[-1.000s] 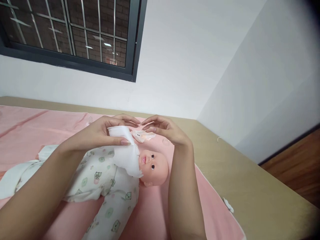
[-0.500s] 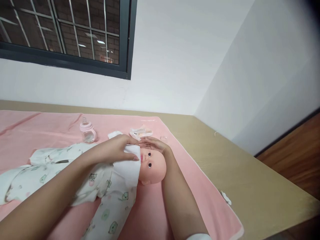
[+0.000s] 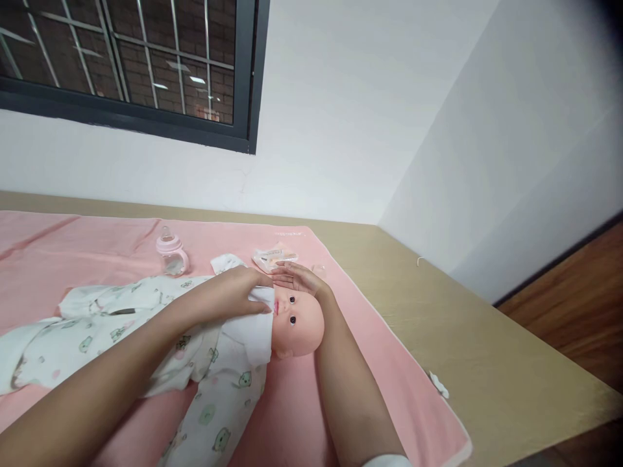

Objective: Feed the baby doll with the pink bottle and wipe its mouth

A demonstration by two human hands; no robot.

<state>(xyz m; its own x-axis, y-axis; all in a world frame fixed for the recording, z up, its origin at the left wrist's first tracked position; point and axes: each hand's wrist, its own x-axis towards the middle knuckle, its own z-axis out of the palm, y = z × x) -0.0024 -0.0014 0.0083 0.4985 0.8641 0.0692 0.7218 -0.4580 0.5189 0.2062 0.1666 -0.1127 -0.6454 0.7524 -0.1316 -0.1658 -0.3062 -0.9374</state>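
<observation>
A baby doll (image 3: 302, 324) in a white sleepsuit (image 3: 231, 383) with green animal prints lies on its back, head to the right. A plain white cloth (image 3: 253, 337) covers its neck and chin, up to the mouth. My left hand (image 3: 243, 292) lies over this cloth, thumb and fingers closed on its upper edge by the chin; some fingertips are hidden. My right hand (image 3: 299, 279) rests at the far side of the doll's head, fingers stretched out and close to the cheek. My right forearm runs past the crown.
A pink baby bottle (image 3: 171, 254) stands on the pink blanket (image 3: 379, 363) behind the doll. A clear plastic packet (image 3: 272, 257) lies beyond my right hand. A small white item (image 3: 439, 384) sits at the blanket's right edge, on the wooden tabletop (image 3: 487, 363). A wall and barred window are behind.
My left thumb and fingers have drawn closer together on the cloth's edge by the chin. My right hand and the doll stay nearly where they were.
</observation>
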